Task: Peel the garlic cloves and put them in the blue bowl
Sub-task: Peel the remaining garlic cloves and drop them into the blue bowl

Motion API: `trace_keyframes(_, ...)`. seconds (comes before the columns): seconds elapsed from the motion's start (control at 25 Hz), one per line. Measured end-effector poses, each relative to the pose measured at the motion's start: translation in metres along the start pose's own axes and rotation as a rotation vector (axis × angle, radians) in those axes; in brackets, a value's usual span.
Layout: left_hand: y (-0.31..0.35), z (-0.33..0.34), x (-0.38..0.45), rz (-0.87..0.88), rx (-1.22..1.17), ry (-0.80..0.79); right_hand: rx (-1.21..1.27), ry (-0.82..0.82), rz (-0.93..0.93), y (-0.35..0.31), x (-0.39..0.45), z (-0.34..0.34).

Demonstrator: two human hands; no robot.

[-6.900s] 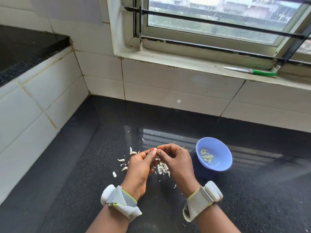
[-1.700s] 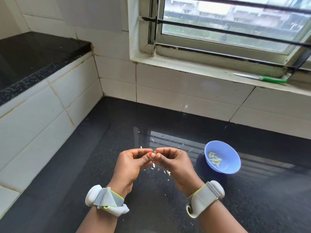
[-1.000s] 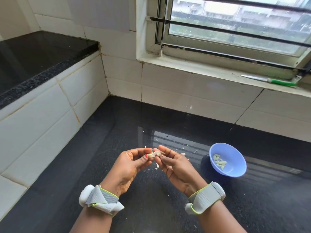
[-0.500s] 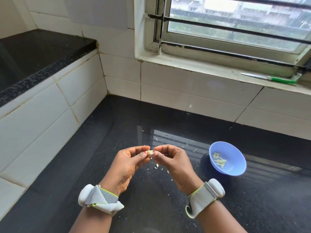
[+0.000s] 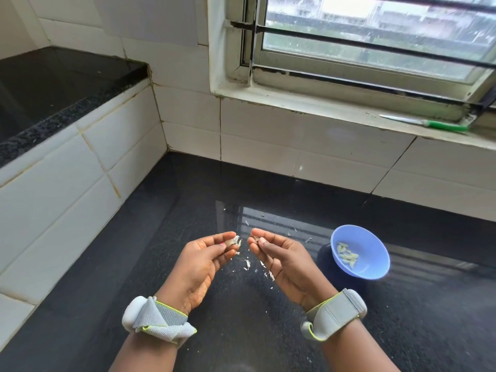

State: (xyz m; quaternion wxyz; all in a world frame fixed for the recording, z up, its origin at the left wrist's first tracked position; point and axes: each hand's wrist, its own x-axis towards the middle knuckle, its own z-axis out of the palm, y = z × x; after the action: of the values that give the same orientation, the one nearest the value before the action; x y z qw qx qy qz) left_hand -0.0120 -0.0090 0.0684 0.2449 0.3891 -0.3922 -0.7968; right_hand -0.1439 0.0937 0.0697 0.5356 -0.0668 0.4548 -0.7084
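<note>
Head view: we pinch the light, slippery clove (image 5: 233,240) in our left hand (image 5: 200,267), papery skin (image 5: 256,238) in our right hand (image 5: 284,260).

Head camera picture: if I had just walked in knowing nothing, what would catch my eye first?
Probably the two hands raised over the dark countertop: the left hand pinches a scrap of garlic clove and the right hand pinches a smaller bit, with white peel flakes scattered below. Next, the blue bowl to the right, holding peeled cloves. Up on the window sill lies a green-handled knife.
</note>
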Motion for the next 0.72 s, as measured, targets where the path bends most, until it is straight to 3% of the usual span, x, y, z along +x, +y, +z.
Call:
trace_keyframes(0.24, 0.0, 0.009, -0.001, 0.031, 0.04, 0.007, -0.032, -0.013, -0.097, -0.002, 0.003, -0.007)
trace_keyframes(0.52, -0.014, 0.018, 0.006, 0.182, 0.341, 0.001, -0.475, 0.026, -0.324, -0.001, 0.003, -0.006)
trace_keyframes(0.72, -0.027, 0.0, 0.009, 0.287, 1.204, 0.087, -0.67, 0.096, -0.355, 0.011, 0.006, -0.011)
